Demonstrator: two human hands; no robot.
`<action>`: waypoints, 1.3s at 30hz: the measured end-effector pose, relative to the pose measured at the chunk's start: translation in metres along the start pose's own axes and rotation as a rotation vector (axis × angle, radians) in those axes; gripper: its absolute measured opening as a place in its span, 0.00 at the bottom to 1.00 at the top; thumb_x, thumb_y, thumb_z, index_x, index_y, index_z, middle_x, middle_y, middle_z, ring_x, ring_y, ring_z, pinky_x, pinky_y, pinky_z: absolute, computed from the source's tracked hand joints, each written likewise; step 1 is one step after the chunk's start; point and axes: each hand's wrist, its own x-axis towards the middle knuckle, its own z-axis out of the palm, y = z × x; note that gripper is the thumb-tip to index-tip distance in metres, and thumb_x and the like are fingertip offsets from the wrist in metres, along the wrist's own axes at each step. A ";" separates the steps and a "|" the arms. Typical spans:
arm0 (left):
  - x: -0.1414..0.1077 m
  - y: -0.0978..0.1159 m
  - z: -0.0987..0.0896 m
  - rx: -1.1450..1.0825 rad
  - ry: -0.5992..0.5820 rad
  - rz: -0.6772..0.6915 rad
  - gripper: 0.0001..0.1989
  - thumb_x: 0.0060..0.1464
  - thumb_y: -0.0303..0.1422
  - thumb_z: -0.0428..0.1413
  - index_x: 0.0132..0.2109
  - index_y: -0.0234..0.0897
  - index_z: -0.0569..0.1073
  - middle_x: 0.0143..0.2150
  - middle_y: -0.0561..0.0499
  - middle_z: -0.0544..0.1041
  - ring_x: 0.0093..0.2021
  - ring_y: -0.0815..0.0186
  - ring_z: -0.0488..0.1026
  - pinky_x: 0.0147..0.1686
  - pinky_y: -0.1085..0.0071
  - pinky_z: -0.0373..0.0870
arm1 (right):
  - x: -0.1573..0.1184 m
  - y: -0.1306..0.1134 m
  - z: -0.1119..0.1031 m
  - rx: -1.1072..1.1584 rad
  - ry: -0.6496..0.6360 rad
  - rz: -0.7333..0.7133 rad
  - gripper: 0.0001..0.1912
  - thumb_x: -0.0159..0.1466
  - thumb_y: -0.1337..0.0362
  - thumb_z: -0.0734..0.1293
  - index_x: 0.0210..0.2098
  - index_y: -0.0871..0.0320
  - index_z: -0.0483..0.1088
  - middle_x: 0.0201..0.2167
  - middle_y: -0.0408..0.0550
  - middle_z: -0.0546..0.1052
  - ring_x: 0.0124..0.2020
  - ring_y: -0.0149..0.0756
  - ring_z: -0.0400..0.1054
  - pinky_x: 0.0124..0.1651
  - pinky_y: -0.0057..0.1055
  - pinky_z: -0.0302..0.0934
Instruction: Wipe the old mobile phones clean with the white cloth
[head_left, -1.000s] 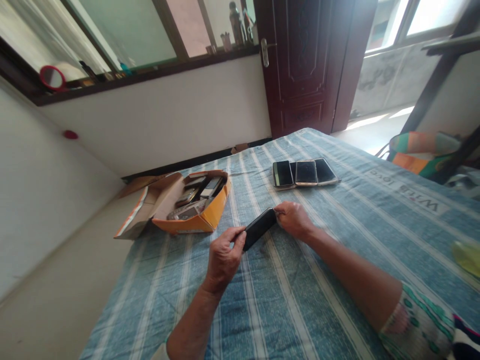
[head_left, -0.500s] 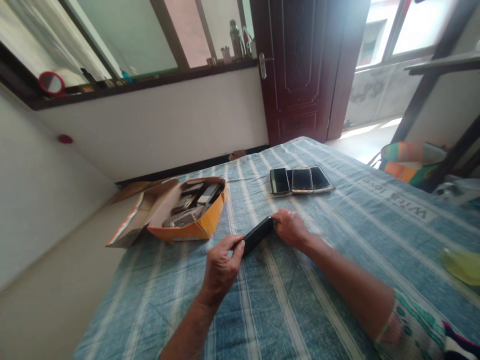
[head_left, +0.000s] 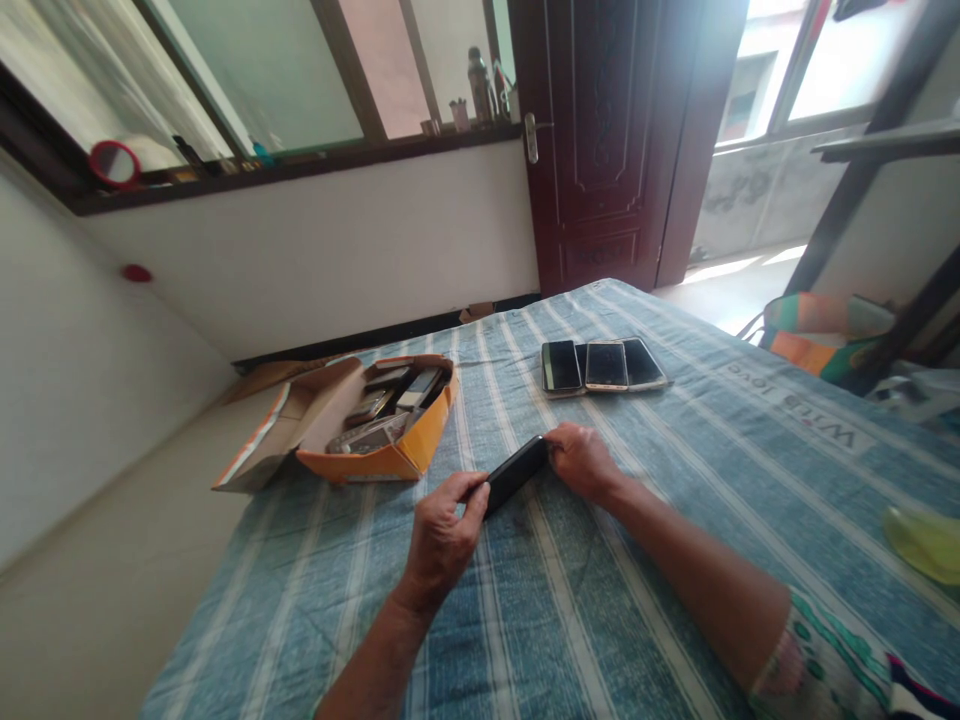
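Black phone (head_left: pixel 516 477) is pinched at opposite ends by both hands (head_left: pixel 441 532).

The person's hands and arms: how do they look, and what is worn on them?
The left hand and the right hand wear no gloves; both forearms are bare. The right sleeve is pale with green patterning and a pinkish patch.

On the cloth (head_left: pixel 600 620), the box (head_left: pixel 431 430) stands at ten o'clock from the held phone (head_left: pixel 515 478), devices (head_left: pixel 371 405) inside; the phone row (head_left: pixel 606 366) lies at one, the door (head_left: pixel 611 140) behind it.
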 end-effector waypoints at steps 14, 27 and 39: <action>-0.001 0.007 -0.003 -0.030 -0.045 0.061 0.08 0.55 0.32 0.53 0.36 0.36 0.77 0.32 0.49 0.80 0.32 0.64 0.78 0.36 0.71 0.74 | -0.011 -0.022 -0.001 0.025 0.402 -0.423 0.16 0.62 0.75 0.57 0.34 0.58 0.76 0.30 0.51 0.74 0.35 0.40 0.65 0.39 0.32 0.59; 0.000 0.009 -0.003 -0.029 -0.047 0.063 0.07 0.54 0.32 0.54 0.36 0.36 0.76 0.32 0.49 0.80 0.32 0.64 0.78 0.35 0.71 0.75 | -0.006 -0.009 0.005 0.053 0.373 -0.342 0.16 0.62 0.75 0.58 0.36 0.57 0.76 0.30 0.49 0.73 0.35 0.38 0.66 0.40 0.31 0.60; -0.001 0.008 -0.002 -0.039 -0.046 0.064 0.07 0.54 0.32 0.54 0.36 0.36 0.76 0.32 0.50 0.80 0.32 0.64 0.78 0.36 0.70 0.74 | -0.003 -0.003 0.006 0.077 0.360 -0.290 0.16 0.61 0.74 0.58 0.37 0.56 0.76 0.29 0.48 0.73 0.35 0.38 0.67 0.40 0.30 0.60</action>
